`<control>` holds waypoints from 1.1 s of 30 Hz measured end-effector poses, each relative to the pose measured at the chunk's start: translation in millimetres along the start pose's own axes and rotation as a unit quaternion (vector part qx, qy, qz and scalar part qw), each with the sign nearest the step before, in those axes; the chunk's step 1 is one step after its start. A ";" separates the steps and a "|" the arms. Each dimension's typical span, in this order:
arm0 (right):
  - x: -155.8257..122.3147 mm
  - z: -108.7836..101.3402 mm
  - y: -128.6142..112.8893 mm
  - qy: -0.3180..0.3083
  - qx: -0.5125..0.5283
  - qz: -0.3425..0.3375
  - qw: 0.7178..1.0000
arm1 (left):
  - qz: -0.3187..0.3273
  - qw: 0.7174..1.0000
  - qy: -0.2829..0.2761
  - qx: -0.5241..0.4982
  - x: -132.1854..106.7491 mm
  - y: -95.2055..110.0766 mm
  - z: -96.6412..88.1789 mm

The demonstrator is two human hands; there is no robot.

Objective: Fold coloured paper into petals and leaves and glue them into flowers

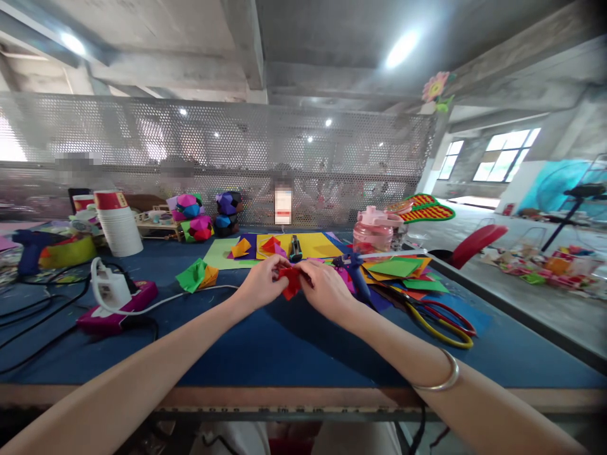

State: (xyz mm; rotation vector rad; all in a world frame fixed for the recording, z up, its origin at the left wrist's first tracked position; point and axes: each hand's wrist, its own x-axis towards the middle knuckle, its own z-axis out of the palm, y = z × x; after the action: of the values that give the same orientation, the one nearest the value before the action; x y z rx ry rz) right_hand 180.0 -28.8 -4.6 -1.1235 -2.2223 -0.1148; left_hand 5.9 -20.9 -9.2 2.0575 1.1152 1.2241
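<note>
Both of my hands meet above the middle of the blue table (265,347). My left hand (260,284) and my right hand (323,289) pinch a small folded piece of red paper (290,281) between their fingertips, one on each side. The fingers of both hands are closed on it. A silver bangle (441,379) circles my right wrist. Just behind the hands lie yellow, green and purple paper sheets (308,243) with small folded pieces on them.
A glue gun (353,268), coloured sheets (403,272) and yellow-handled scissors (446,325) lie right of my hands. A pink bottle (372,234) stands behind them. At left are a folded green piece (194,276), a power strip with plug (114,297), stacked cups (118,224) and paper balls (199,218).
</note>
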 end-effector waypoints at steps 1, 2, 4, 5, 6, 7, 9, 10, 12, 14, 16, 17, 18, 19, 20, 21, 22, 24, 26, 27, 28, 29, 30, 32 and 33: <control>-0.2 0.1 -0.5 -0.005 -0.002 0.003 1.000 | 0.002 1.000 -0.011 -0.009 -1.2 2.0 0.2; -0.3 0.1 -1.1 -0.006 0.002 0.008 1.000 | -0.003 1.000 -0.017 -0.010 -2.2 3.7 0.1; -0.4 -0.3 -2.4 0.002 0.019 0.018 1.000 | -0.024 1.000 -0.016 -0.006 -3.1 5.6 -0.5; -0.3 -0.8 -3.1 0.012 0.029 0.018 0.999 | -0.031 0.999 -0.014 -0.007 -3.0 5.8 -0.9; -0.1 -1.4 -3.6 0.021 0.037 0.013 0.999 | -0.035 0.999 -0.013 -0.012 -2.7 5.5 -1.3; 0.1 -2.0 -3.9 0.029 0.041 0.006 0.999 | -0.037 0.999 -0.014 -0.022 -2.3 4.9 -1.6; 0.7 -3.4 -3.9 0.040 0.045 -0.009 0.998 | -0.036 0.998 -0.021 -0.041 -1.5 3.3 -1.8; 0.9 -3.9 -3.6 0.045 0.048 -0.014 0.998 | -0.032 0.998 -0.023 -0.042 -1.3 2.7 -1.8; 1.4 -4.4 -2.3 0.059 0.062 -0.015 0.996 | -0.015 0.999 -0.022 -0.022 -1.3 2.0 -1.6; 2.0 -4.3 -0.5 0.072 0.092 -0.003 0.993 | 0.014 1.000 -0.015 0.015 -1.8 1.9 -1.2; 2.7 -3.6 1.2 0.067 0.140 0.031 0.987 | 0.041 0.998 -0.008 0.045 -2.5 2.2 -0.9; 3.3 -3.0 1.9 0.058 0.168 0.052 0.983 | 0.051 0.997 -0.007 0.051 -2.7 2.4 -0.9; 4.0 -2.4 2.5 0.045 0.197 0.072 0.977 | 0.058 0.997 -0.006 0.053 -2.8 2.5 -1.0; 5.0 -1.9 3.0 0.033 0.226 0.088 0.970 | 0.062 0.997 -0.007 0.052 -2.8 2.5 -1.2; 6.2 -1.5 3.4 0.022 0.253 0.098 0.962 | 0.064 0.997 -0.009 0.051 -2.5 2.2 -1.7; 7.6 -1.7 3.6 0.014 0.274 0.103 0.956 | 0.063 0.997 -0.010 0.050 -2.1 1.6 -2.4; 9.0 -2.6 3.7 0.012 0.289 0.103 0.952 | 0.059 0.997 -0.012 0.047 -1.5 0.7 -3.2; 11.1 -7.8 3.9 0.022 0.297 0.098 0.950 | 0.043 0.998 -0.013 0.035 0.2 -2.3 -4.9; 9.8 -18.5 4.3 0.032 0.281 0.089 0.955 | 0.018 1.000 -0.008 0.018 2.2 -6.3 -6.6; 6.8 -25.6 4.8 0.029 0.266 0.088 0.960 | 0.004 1.000 -0.003 0.007 3.3 -8.2 -7.2; 2.1 -33.5 5.7 0.017 0.240 0.087 0.967 | -0.011 1.000 0.002 -0.008 4.4 -9.8 -7.8; -4.4 -41.8 7.0 0.001 0.207 0.088 0.974 | -0.027 0.999 0.007 -0.029 5.5 -10.9 -8.3; -12.2 -49.9 8.9 -0.018 0.166 0.089 0.982 | -0.043 0.998 0.012 -0.053 6.5 -11.6 -8.7; -29.7 -64.2 14.7 -0.041 0.070 0.111 0.991 | -0.062 0.993 0.030 -0.097 8.3 -11.8 -9.6; -37.8 -70.0 18.8 -0.046 0.017 0.136 0.989 | -0.067 0.991 0.040 -0.109 8.9 -11.5 -10.1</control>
State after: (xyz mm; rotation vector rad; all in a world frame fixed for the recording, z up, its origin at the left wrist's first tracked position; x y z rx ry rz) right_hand 245.5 -67.4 25.3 -1.4259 -2.1174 0.0915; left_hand -5.2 -7.1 -8.6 1.7568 1.0836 1.3100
